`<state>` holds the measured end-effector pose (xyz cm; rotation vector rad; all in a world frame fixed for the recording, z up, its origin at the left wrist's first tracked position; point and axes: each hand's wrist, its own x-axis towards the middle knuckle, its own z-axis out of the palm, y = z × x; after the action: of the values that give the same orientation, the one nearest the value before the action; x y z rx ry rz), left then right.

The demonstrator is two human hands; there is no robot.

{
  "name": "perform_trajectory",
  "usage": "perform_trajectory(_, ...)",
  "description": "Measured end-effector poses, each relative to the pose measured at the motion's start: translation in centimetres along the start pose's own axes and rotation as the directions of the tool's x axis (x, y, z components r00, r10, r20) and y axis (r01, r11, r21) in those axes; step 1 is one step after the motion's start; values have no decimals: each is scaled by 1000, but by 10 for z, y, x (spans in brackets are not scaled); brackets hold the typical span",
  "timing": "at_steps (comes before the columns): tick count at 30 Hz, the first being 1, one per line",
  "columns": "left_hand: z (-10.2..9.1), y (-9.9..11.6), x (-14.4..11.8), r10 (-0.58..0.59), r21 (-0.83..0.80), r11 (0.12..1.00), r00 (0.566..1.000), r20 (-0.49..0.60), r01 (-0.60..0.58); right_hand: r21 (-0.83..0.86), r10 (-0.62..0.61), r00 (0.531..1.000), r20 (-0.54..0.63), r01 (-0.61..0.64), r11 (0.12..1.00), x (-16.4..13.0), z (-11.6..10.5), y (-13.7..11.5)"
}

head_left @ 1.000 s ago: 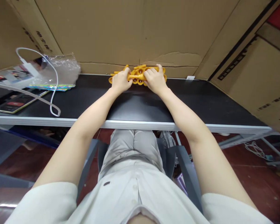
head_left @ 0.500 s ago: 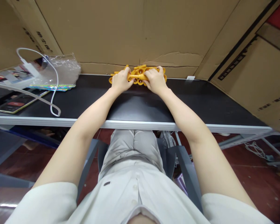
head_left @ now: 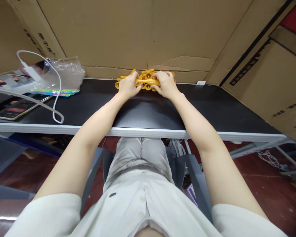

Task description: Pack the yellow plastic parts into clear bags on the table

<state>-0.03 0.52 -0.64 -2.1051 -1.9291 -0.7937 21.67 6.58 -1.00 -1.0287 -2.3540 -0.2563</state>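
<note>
At the far edge of the black table lies a cluster of small yellow pieces (head_left: 148,75), several with round cupped ends and some with straight stems; their exact kind cannot be told. A yellow piece with a ridged, twisted-looking stem (head_left: 145,81) stretches crosswise between my hands, in front of the cluster. My left hand (head_left: 128,86) is closed round its left end, thumb against the stem. On its wider right end, my right hand (head_left: 165,84) is closed with thumb and fingers. Both hands partly cover the pieces behind.
On the left of the black table (head_left: 148,112) are a phone (head_left: 19,108), a white cable (head_left: 60,79) and a clear plastic bag (head_left: 66,74). Cardboard walls (head_left: 148,33) stand behind and to the right. A small white tab (head_left: 201,83) sits at the back edge.
My right hand has shifted slightly on the yellow piece, its fingers more bent, showing more of the wide end. My left hand stays nearly still.
</note>
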Motion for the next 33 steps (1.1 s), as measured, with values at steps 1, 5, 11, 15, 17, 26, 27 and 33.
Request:
perform_trajectory(1,0,0,0,0,-1,1000,1000,0,0,-2,-8,1000,-14,8,1000,0,0,0)
perform_trajectory(5,-1,-1,-1,2,-18,1000,1000,-1,-2,-2,-31,999,-27,31,1000,0,-1,-1)
perform_trajectory(11,-3,0,-2,2,-24,1000,1000,-4,-2,-8,-32,999,3,32,999,0,-5,-5)
perform_trajectory(15,-4,2,-3,2,-26,1000,1000,4,-2,-29,-35,999,17,36,999,-1,-7,-7)
perform_trajectory(17,-5,1,-3,5,-30,1000,1000,6,-5,-20,-42,999,12,43,999,-1,-6,-7)
perform_trajectory(26,-7,0,-3,26,-43,999,1000,-7,-26,6,-43,999,8,43,999,2,2,0)
perform_trajectory(27,-8,1,-3,26,-43,999,1000,-6,-26,13,-47,999,8,46,999,2,2,1)
perform_trajectory(33,-9,2,-4,25,-37,999,1000,-15,-25,28,-52,999,-5,52,998,3,0,3)
